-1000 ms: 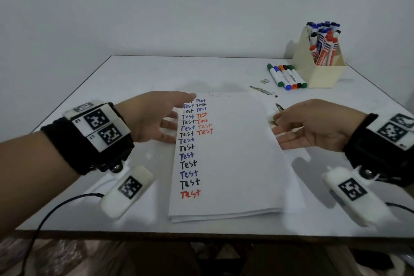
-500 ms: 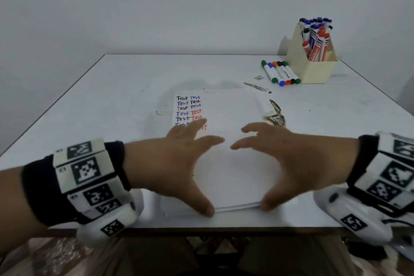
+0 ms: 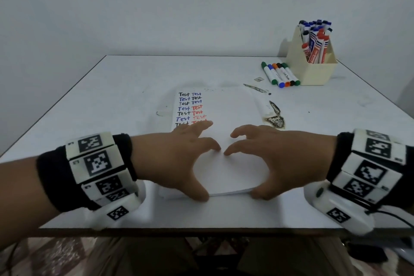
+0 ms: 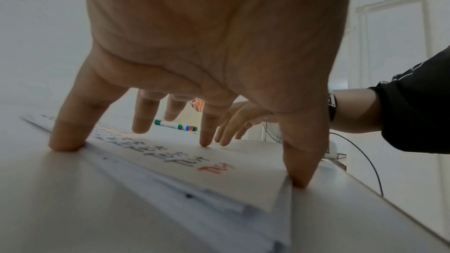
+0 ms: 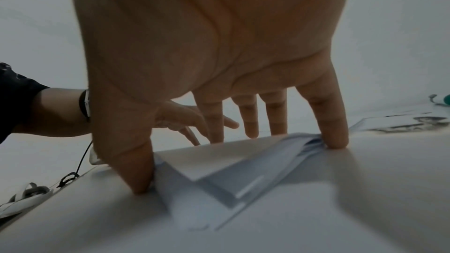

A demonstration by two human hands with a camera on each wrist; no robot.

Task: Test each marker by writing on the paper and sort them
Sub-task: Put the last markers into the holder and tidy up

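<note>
A stack of white paper [image 3: 228, 107] lies mid-table, with rows of "Test" in black, blue and red down its left side. My left hand [image 3: 179, 154] and right hand [image 3: 268, 157] both rest on its near half, fingers spread, index tips almost meeting. Each thumb sits against the near edge of the stack [image 4: 243, 186], as the left wrist view shows. In the right wrist view the right thumb [image 5: 136, 176] and little finger [image 5: 336, 138] bracket the paper's corner [image 5: 231, 161]. Several markers [image 3: 280, 74] lie in a row beside a cream holder [image 3: 313, 71] with more markers [image 3: 313, 36].
Dark scorch-like marks [image 3: 276, 119] and a thin smear [image 3: 255, 88] stain the table right of the paper. The table's front edge [image 3: 201, 227] runs just below my wrists. A black cable [image 3: 398, 216] trails off at the right.
Both hands came down from hovering beside the paper onto its near half. Since then the fingertips have drawn closer together.
</note>
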